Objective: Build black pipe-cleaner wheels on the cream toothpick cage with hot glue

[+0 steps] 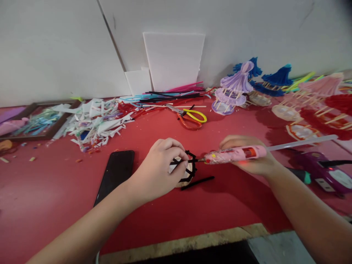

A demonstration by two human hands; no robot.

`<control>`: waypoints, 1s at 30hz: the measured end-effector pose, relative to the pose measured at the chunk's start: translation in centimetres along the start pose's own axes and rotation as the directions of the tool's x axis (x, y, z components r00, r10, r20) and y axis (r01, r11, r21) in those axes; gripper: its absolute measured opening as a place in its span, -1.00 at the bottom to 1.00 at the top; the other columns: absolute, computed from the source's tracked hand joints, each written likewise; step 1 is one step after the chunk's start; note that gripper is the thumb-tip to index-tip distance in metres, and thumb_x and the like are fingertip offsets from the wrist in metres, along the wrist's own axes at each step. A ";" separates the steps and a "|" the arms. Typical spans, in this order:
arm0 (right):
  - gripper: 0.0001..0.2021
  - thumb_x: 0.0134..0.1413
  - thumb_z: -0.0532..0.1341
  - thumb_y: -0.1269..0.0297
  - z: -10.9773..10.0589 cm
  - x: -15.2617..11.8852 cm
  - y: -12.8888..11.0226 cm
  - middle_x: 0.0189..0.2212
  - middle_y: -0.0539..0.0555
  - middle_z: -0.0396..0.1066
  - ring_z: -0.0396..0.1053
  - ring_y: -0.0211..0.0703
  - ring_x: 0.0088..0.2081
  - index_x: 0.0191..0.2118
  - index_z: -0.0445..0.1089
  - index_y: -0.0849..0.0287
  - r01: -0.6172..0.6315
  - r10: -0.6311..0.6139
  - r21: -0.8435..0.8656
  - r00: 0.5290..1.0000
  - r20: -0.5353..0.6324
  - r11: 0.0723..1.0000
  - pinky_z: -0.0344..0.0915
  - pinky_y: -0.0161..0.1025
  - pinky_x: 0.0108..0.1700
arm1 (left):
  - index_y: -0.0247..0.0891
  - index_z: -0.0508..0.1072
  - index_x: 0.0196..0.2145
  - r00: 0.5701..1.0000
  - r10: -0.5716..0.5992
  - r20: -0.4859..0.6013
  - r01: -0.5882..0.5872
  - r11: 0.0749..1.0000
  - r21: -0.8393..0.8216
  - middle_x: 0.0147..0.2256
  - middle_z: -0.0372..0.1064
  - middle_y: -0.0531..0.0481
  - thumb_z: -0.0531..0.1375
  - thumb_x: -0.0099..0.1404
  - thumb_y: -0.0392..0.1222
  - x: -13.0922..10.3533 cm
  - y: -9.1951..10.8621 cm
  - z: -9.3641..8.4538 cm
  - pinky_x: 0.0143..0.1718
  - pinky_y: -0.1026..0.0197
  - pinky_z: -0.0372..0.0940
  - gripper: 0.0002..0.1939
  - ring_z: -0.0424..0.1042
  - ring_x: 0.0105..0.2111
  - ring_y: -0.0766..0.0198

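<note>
My left hand [162, 170] is closed on a small round piece with a black fuzzy frame [189, 176] and a pale base, its fingertips pinching a black strip at the top. My right hand [249, 154] wraps round a pink hot glue gun [233, 154], with a long clear glue stick [302, 143] sticking out of its back end. The gun's metal nozzle points left and meets or nearly meets the black frame's right side. A loose black pipe cleaner [198, 182] lies just below the round piece.
A black phone [115, 176] lies left of my left hand. Scissors [189, 116], pipe cleaners [170, 96] and white scraps [96, 123] are farther back. Finished-looking purple [233, 88], blue and pink models stand back right. A purple power strip [324, 172] sits at right.
</note>
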State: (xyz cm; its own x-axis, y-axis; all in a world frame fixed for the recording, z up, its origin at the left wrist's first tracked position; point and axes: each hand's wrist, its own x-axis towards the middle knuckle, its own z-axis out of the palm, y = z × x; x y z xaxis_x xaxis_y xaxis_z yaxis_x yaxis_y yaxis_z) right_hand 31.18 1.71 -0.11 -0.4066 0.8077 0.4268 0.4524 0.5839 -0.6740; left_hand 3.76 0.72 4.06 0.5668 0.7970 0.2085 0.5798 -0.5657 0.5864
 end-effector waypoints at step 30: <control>-0.90 -0.05 0.21 0.48 -0.2 0.2 -0.2 -0.47 0.02 0.39 0.37 -0.26 -0.48 -0.46 0.36 0.13 0.102 -0.101 -0.044 0.995 0.023 0.994 0.27 -0.33 -0.46 | -0.24 0.44 -0.29 0.999 0.032 0.004 -0.032 0.999 0.019 -0.22 0.38 -0.02 0.10 0.25 -0.36 -0.3 0.1 0.1 -0.05 0.11 0.23 -0.86 0.34 -0.17 0.24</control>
State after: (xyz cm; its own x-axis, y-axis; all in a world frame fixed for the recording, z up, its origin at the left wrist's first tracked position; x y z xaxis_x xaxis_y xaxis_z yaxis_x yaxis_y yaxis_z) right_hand 31.16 1.78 0.16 -0.4686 0.7423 0.4790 0.4427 0.6665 -0.5998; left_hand 3.72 0.37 3.94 0.5873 0.7779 0.2236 0.5726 -0.5946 0.5645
